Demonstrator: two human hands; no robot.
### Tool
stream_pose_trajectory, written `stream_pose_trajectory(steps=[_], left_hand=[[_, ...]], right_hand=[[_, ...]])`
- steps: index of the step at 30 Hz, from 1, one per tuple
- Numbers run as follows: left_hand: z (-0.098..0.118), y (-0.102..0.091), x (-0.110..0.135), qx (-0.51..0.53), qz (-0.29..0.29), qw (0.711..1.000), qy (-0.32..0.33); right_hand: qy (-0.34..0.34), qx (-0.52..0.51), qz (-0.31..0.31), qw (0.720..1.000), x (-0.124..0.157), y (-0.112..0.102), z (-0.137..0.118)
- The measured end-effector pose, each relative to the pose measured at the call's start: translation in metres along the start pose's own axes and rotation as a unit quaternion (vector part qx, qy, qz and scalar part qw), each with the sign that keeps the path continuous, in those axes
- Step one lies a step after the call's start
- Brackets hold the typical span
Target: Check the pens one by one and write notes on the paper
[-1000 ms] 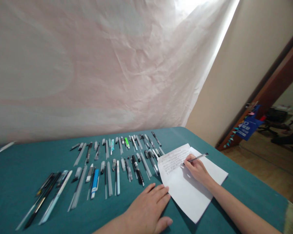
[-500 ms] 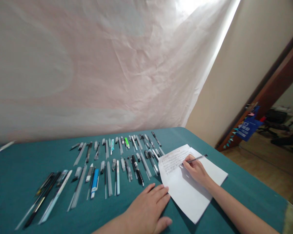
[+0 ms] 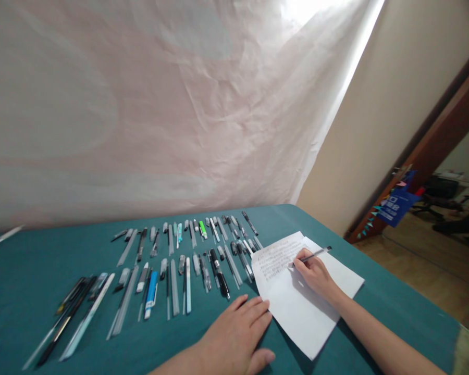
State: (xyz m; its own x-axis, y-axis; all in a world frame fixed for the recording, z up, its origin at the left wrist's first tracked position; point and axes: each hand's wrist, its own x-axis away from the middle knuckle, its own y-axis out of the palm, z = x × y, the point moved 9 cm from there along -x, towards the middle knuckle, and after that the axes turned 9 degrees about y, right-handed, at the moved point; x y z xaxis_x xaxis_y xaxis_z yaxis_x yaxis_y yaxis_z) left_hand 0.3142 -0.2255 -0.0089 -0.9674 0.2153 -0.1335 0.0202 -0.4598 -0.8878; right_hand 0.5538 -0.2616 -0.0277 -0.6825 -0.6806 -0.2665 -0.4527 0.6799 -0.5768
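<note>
My right hand [image 3: 313,272] is closed around a slim pen [image 3: 316,254], whose tip end rests at the lines of handwriting on a white sheet of paper [image 3: 293,307]. The sheet lies tilted on the table, with a second sheet [image 3: 347,278] showing beneath its right side. My left hand [image 3: 242,328] lies flat, fingers outstretched, its fingertips touching the paper's left edge. Just beyond it is a black pen [image 3: 219,273], one of several pens laid out in rows with their caps beside them. A blue pen [image 3: 151,294] and a green cap [image 3: 202,229] stand out among them.
A dark green cloth covers the table [image 3: 86,250]. Longer dark pens [image 3: 68,320] lie at the near left. Behind hangs a pale pink-and-white curtain [image 3: 160,114]. To the right are a beige wall [image 3: 367,130] and a wooden door frame [image 3: 433,135] with a blue sign [image 3: 396,205].
The handwriting has grown slightly along its last line, and my right hand with the pen has shifted a little to the right. My left hand stays in place.
</note>
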Motion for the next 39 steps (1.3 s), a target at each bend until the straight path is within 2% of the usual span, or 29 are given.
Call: stream_pose_trajectory(steps=[7, 10, 13, 15, 18, 20, 21, 24, 27, 30, 34, 39], left_hand=[[-0.001, 0.001, 0.0, -0.012, -0.005, 1.0, 0.005], [-0.003, 0.008, 0.0, -0.029, 0.008, 0.999, 0.021], [-0.001, 0.01, 0.002, -0.056, 0.022, 0.997, 0.043], [0.002, -0.002, 0.006, -0.072, 0.044, 0.995, 0.05], [-0.003, -0.045, 0.019, -0.102, 0.105, 0.989, 0.012], [-0.023, -0.08, 0.034, -0.128, 0.146, 0.98, -0.052], [-0.039, -0.096, 0.044, -0.14, 0.154, 0.974, -0.093], [-0.111, -0.139, 0.085, -0.174, 0.173, 0.937, -0.247], [-0.181, -0.172, 0.135, -0.194, 0.191, 0.896, -0.35], [-0.229, -0.192, 0.189, -0.208, 0.201, 0.846, -0.448], [-0.253, -0.194, 0.238, -0.201, 0.2, 0.797, -0.533], [-0.258, -0.185, 0.252, -0.172, 0.217, 0.777, -0.565]], right_hand=[[0.035, -0.051, 0.017, 0.998, -0.003, -0.002, 0.004], [0.067, -0.125, 0.003, 0.99, -0.002, -0.001, 0.006], [0.078, -0.118, -0.024, 0.99, 0.002, 0.002, 0.007], [0.07, -0.081, -0.012, 0.994, 0.004, 0.0, 0.007], [0.054, -0.03, -0.016, 0.998, 0.003, 0.002, 0.002], [0.037, -0.018, -0.033, 0.999, 0.003, 0.009, -0.011], [0.024, -0.015, -0.046, 0.999, 0.003, 0.014, -0.021], [-0.018, -0.015, -0.092, 0.995, 0.003, 0.036, -0.06], [-0.041, -0.046, -0.153, 0.986, 0.002, 0.067, -0.099], [-0.035, -0.12, -0.211, 0.969, 0.0, 0.096, -0.131], [-0.043, -0.162, -0.259, 0.951, 0.002, 0.12, -0.168], [-0.053, -0.198, -0.268, 0.941, 0.005, 0.126, -0.197]])
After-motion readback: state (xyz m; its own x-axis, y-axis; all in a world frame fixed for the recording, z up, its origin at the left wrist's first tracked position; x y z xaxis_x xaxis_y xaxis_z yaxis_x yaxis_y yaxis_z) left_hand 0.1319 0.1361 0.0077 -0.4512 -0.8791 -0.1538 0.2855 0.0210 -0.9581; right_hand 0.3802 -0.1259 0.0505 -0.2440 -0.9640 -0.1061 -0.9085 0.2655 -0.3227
